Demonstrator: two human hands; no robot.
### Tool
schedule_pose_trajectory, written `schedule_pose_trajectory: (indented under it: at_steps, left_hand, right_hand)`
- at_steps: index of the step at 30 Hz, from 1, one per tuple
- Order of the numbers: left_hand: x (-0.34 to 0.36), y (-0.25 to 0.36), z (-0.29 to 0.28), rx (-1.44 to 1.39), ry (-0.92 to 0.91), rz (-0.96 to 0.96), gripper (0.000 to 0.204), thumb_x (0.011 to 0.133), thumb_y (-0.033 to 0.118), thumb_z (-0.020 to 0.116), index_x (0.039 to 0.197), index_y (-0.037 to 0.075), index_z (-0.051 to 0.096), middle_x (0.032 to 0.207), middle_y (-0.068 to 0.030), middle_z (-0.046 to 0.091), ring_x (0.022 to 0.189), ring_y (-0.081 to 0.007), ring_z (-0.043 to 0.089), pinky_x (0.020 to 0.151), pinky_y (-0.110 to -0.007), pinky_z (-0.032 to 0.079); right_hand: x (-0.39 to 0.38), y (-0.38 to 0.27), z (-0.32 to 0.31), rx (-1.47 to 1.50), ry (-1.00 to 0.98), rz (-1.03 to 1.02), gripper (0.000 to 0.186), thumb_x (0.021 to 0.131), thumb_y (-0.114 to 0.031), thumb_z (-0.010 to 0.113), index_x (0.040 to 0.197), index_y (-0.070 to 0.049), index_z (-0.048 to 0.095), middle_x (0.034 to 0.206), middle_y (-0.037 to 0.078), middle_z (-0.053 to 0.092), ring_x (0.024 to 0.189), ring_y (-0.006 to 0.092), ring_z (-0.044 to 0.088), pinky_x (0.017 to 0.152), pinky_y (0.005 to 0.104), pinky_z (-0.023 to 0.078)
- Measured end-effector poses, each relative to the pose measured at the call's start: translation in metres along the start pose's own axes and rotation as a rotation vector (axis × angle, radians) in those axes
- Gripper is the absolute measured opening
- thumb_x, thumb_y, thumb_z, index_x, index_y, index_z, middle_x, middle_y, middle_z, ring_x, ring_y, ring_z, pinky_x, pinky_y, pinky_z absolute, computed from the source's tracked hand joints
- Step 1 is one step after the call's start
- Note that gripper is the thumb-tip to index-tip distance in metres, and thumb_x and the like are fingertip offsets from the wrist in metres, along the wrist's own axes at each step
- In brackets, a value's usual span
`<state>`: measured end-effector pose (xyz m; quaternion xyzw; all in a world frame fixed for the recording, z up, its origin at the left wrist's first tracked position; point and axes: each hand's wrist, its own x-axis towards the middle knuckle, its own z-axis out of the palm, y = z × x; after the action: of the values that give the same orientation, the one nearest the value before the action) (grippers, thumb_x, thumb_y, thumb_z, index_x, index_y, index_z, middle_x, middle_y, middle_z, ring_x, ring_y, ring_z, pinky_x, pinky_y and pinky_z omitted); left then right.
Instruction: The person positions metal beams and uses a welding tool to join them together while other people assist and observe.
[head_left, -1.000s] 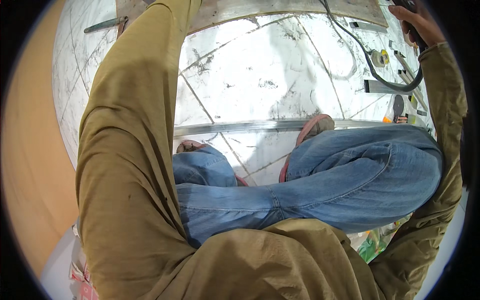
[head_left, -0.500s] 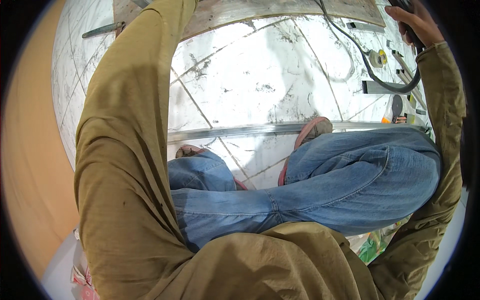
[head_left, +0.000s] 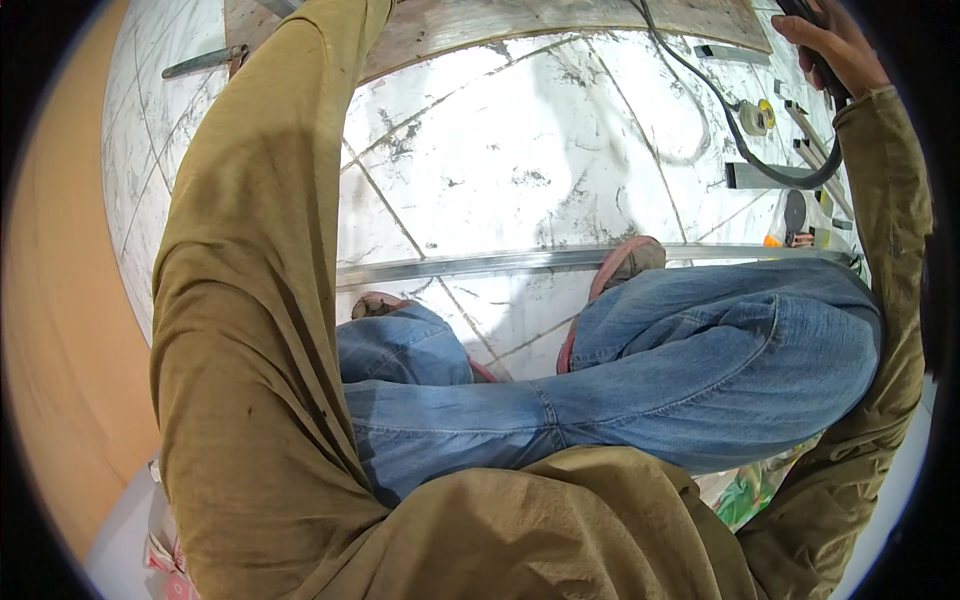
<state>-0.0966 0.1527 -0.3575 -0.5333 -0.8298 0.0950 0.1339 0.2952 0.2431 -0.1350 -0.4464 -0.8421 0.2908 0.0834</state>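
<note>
Tool (head_left: pixel 203 61) at left edge of board (head_left: pixel 560 22). Left sleeve (head_left: pixel 250 200) overlapping board; left hand out of view, fingers can't be told. Cable (head_left: pixel 790 181) crossing board. Right hand (head_left: pixel 842 48) right of board, fingers closed round black handle (head_left: pixel 828 75).

Workshop-like space — metal bars (head_left: pixel 755 175), black cable (head_left: pixel 812 181), wooden board (head_left: pixel 560 25) on smudged tile floor (head_left: pixel 480 150).

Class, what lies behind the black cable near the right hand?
Behind the black cable, white tiled floor and a grey metal piece show; whatever the cable directly covers is hidden.
</note>
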Motion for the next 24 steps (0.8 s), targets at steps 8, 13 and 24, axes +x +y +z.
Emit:
schedule_pose_trajectory:
  at_steps: [8, 13, 24]
  left_hand:
    - [0.0, 0.008, 0.008, -0.032, 0.016, -0.016, 0.02, 0.089, 0.031, 0.065, 0.099, 0.02, 0.079, 0.116, -0.0065, 0.069, 0.119, -0.0259, 0.059, 0.105, -0.051, 0.039]
    - [0.007, -0.005, 0.031, 0.003, 0.066, -0.034, 0.024, 0.092, 0.03, 0.059, 0.101, 0.02, 0.079, 0.115, -0.0067, 0.07, 0.119, -0.0252, 0.059, 0.104, -0.049, 0.04]
    - [-0.006, -0.014, 0.027, -0.15, 0.091, 0.037, 0.03, 0.095, 0.033, 0.057, 0.11, 0.017, 0.077, 0.125, -0.0107, 0.066, 0.128, -0.0276, 0.053, 0.114, -0.051, 0.03]
  right_hand:
    - [0.022, 0.018, -0.006, -0.085, -0.018, 0.192, 0.06, 0.078, 0.0, 0.074, 0.133, 0.006, 0.049, 0.076, 0.013, 0.065, 0.05, 0.0197, 0.064, 0.042, 0.0312, 0.052]
    - [0.044, 0.082, -0.021, -0.106, -0.052, -0.143, 0.088, 0.08, -0.026, 0.077, 0.151, 0.002, 0.036, 0.097, 0.012, 0.067, 0.053, 0.0117, 0.055, 0.044, 0.0265, 0.045]
    - [0.041, 0.083, -0.007, -0.03, -0.069, -0.111, 0.077, 0.083, -0.012, 0.072, 0.15, 0.002, 0.037, 0.081, 0.005, 0.064, 0.05, 0.0092, 0.053, 0.043, 0.0249, 0.043]
